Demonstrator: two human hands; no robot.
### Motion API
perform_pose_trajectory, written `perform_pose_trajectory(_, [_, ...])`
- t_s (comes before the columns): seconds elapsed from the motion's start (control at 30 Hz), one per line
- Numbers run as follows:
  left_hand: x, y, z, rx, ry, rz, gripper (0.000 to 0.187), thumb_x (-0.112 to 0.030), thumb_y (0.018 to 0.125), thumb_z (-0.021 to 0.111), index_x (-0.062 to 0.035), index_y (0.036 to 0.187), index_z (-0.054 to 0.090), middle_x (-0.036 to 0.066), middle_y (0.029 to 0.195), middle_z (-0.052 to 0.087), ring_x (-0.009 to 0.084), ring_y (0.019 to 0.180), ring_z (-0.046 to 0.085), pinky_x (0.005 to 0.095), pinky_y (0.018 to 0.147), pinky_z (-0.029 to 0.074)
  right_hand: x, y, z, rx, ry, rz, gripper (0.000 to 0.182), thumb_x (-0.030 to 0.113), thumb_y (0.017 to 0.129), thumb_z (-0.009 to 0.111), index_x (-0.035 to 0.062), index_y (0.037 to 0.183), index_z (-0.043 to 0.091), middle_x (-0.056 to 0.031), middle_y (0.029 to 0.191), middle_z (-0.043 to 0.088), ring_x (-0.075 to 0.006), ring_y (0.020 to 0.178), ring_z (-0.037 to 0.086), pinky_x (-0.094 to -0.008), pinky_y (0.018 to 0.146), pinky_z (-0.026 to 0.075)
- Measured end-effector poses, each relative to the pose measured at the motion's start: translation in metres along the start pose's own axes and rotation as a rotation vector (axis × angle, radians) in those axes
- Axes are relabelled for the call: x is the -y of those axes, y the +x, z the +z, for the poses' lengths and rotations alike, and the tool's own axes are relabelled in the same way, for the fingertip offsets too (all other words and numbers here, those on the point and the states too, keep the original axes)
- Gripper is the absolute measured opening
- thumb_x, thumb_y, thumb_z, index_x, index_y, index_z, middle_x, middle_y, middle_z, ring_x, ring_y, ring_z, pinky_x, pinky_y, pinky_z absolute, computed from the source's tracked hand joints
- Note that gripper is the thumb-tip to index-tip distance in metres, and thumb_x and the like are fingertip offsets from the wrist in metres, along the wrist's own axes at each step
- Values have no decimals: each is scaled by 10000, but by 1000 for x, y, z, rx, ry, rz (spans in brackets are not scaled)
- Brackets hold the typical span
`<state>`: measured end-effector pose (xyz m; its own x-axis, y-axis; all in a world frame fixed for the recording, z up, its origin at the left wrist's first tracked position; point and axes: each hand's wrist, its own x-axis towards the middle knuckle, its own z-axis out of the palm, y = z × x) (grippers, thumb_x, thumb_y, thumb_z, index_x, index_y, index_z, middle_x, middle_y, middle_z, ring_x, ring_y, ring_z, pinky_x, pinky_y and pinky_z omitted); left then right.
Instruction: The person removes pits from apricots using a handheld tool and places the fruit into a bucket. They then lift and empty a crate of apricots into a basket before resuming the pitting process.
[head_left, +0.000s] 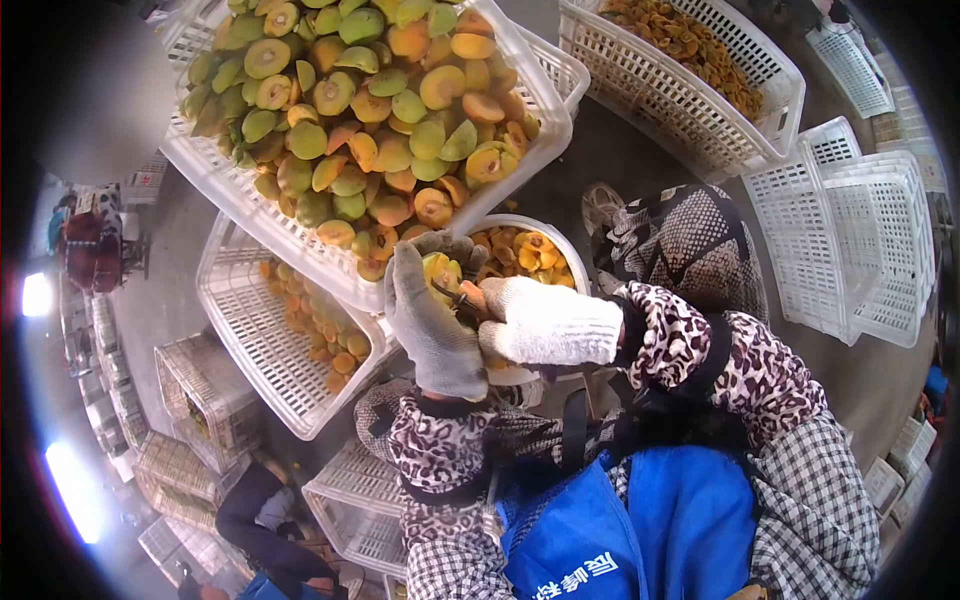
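My left hand (432,325), in a grey work glove, holds a greenish-yellow fruit half (440,272) that looks like a peach. My right hand (540,318), in a white knitted glove, is closed on a small dark pitting tool (462,298), its end against the fruit; the glove hides most of it. Both hands meet above a white bucket (574,250) with orange-yellow fruit pieces (525,252) in it. Just beyond my left hand stands a large white crate (300,255), heaped with green and orange fruit halves (365,110), several with the stone showing.
Below the heaped crate, another white crate (265,365) holds orange fruit halves (325,335). A crate of darker orange pieces (690,45) stands at the far right. Nested crates (850,235) are stacked on the right. Another person's leg (265,520) shows at the lower left.
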<state>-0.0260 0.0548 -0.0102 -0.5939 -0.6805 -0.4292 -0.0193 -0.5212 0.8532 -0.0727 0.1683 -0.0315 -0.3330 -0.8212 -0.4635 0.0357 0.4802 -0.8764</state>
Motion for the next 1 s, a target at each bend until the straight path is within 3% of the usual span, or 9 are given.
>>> perform_pose_trajectory(0.07, [-4, -2, -1, 7, 43, 1, 377, -346, 1003, 463, 4, 943, 587, 113, 804, 631, 207, 707, 623, 322, 692, 525, 5, 1, -8, 110, 148, 11, 300, 245, 870, 538, -23, 996, 587, -104, 755, 626, -212, 724, 636, -342, 643, 501])
perform_pose_trajectory(0.23, [5, 9, -12, 67, 136, 7, 366, -311, 1003, 459, 19, 913, 590, 99, 774, 601, 202, 608, 591, 312, 579, 517, 17, -8, -20, 197, 307, -22, 235, 200, 843, 544, -12, 921, 612, -84, 727, 608, -173, 636, 603, -312, 566, 490])
perform_pose_trajectory(0.3, [10, 14, -15, 80, 274, 160, 322, -270, 987, 498, 29, 922, 596, 98, 754, 599, 192, 575, 578, 306, 534, 498, 17, -10, -22, 383, 498, 232, 205, 194, 853, 558, 11, 927, 617, -67, 709, 597, -142, 532, 566, -276, 464, 469])
perform_pose_trajectory(0.43, [2, 18, -20, 313, 454, 454, 278, -243, 919, 625, 7, 799, 636, 82, 717, 634, 164, 582, 586, 259, 560, 470, 15, -10, -25, 428, 779, 314, 192, 209, 871, 592, 31, 939, 619, -35, 696, 585, -102, 463, 524, -225, 386, 425])
perform_pose_trajectory(0.53, [-23, 11, -15, 400, 176, -58, 282, -274, 885, 632, -3, 811, 637, 78, 730, 627, 175, 615, 588, 289, 570, 472, 8, -9, -20, 472, 992, 251, 210, 232, 881, 625, 29, 934, 610, -10, 695, 579, -84, 477, 530, -196, 389, 421])
perform_pose_trajectory(0.83, [-17, 27, -56, 252, -420, -339, 268, -338, 929, 580, -74, 884, 559, 66, 807, 590, 199, 714, 593, 344, 687, 525, 31, -4, -8, 465, 553, 27, 118, 133, 831, 590, 18, 852, 575, -24, 614, 547, -88, 498, 511, -218, 442, 392])
perform_pose_trajectory(0.9, [-24, 44, -80, -126, 24, 343, 242, -304, 915, 601, -68, 892, 550, 97, 906, 590, 228, 870, 594, 384, 764, 526, 21, -8, -5, 464, 390, 51, 223, 190, 824, 581, 39, 988, 577, -18, 738, 611, -87, 583, 563, -234, 502, 446])
perform_pose_trajectory(0.97, [-64, 60, -115, -218, -144, 261, 216, -210, 879, 689, -68, 1019, 603, 85, 929, 619, 204, 845, 614, 301, 714, 536, -28, -5, 0, 135, -214, -518, 331, 310, 893, 588, 17, 1045, 557, -125, 810, 653, -267, 682, 654, -366, 641, 526])
perform_pose_trajectory(1.0, [-68, 66, -118, -217, -146, 268, 216, -210, 879, 689, -68, 1019, 603, 85, 929, 619, 204, 845, 614, 301, 714, 536, -19, -11, -3, 107, -380, -246, 347, 327, 899, 590, 24, 1063, 549, -154, 833, 657, -310, 725, 665, -386, 666, 532])
